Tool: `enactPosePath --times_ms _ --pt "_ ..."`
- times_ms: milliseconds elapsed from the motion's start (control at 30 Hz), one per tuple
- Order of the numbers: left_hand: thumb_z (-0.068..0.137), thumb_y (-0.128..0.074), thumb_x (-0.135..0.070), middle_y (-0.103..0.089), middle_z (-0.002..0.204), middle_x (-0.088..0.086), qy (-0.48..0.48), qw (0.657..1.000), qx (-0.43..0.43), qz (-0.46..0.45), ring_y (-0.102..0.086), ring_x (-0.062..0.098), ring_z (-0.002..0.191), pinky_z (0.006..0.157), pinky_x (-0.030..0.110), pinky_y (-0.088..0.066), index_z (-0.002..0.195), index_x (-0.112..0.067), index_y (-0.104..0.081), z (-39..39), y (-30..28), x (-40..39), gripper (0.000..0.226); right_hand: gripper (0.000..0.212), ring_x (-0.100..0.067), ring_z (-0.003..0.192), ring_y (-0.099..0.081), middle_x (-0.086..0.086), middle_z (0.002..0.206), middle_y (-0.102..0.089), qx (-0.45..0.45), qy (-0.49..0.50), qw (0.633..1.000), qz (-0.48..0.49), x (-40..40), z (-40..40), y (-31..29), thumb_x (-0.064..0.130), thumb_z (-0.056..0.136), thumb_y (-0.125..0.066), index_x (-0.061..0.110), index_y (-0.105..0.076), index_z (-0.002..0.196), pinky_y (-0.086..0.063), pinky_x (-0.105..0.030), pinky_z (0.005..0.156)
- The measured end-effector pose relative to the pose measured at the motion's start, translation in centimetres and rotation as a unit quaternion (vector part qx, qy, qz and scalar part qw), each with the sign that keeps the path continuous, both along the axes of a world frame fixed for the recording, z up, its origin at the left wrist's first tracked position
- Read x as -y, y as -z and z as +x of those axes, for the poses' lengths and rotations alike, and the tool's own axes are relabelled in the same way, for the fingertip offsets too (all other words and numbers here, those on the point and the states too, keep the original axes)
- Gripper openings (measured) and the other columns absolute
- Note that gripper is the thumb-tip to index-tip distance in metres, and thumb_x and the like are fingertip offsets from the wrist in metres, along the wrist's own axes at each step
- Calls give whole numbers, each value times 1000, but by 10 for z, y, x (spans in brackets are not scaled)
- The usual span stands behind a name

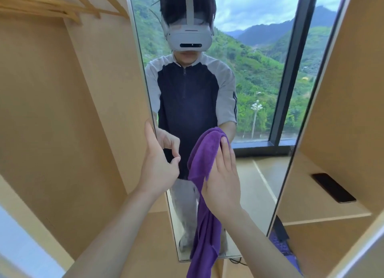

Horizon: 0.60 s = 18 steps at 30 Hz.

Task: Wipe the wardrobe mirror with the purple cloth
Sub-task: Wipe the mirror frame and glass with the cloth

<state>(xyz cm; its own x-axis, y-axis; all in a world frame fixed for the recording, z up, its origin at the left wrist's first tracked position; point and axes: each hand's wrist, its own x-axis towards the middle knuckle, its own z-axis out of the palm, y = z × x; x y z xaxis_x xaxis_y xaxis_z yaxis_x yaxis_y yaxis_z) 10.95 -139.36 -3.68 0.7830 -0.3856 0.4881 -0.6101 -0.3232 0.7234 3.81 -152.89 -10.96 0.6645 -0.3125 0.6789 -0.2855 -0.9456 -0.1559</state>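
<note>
A tall wardrobe mirror [259, 90] fills the middle of the view and reflects a person and a window with green hills. My right hand [223, 174] lies flat with straight fingers and presses the purple cloth [204, 153] against the glass at mid height. The cloth's loose end hangs down past the mirror's lower edge. My left hand [156, 163] holds the mirror's left edge, fingers along the frame and thumb on the glass side.
Wooden wardrobe panels [62, 111] stand on the left, with wooden hangers [62, 5] on a rail at the top left. On the right a wooden shelf [315, 205] carries a black phone [333, 187]. A cable [236, 261] lies under the mirror.
</note>
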Motion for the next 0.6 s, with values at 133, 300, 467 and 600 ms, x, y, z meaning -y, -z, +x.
enactPosePath --times_ms 133,300,467,600 --pt "86 -63 7 -54 88 -36 4 1000 5 -21 -59 3 83 79 22 -48 137 -57 -9 0 9 1 97 87 -31 154 -6 -17 162 -28 12 8 1000 15 -5 8 -10 -3 70 -70 -4 -36 150 -24 -49 123" --pt "80 -82 -11 -2 122 -62 -6 1000 -21 -13 -18 -42 115 94 7 -34 157 -30 11 -5 34 -1 123 88 -31 153 -11 -19 161 -29 -4 -28 999 -21 2 6 12 4 71 -76 -4 -38 149 -17 -45 123" --pt "78 -85 -25 -1 154 -34 -45 999 1 -9 -9 -22 138 102 17 -29 153 -39 25 -17 54 3 134 99 -31 155 -9 -21 163 -23 9 14 997 80 29 -13 49 22 77 -82 -3 -25 154 -9 -39 125" --pt "73 -88 -32 -7 161 -4 -101 995 -7 1 -25 13 139 87 30 -36 150 -36 31 -25 54 22 142 80 -31 155 -5 -20 163 -21 42 26 989 143 63 -34 51 31 90 -52 -1 -19 156 -2 -36 127"
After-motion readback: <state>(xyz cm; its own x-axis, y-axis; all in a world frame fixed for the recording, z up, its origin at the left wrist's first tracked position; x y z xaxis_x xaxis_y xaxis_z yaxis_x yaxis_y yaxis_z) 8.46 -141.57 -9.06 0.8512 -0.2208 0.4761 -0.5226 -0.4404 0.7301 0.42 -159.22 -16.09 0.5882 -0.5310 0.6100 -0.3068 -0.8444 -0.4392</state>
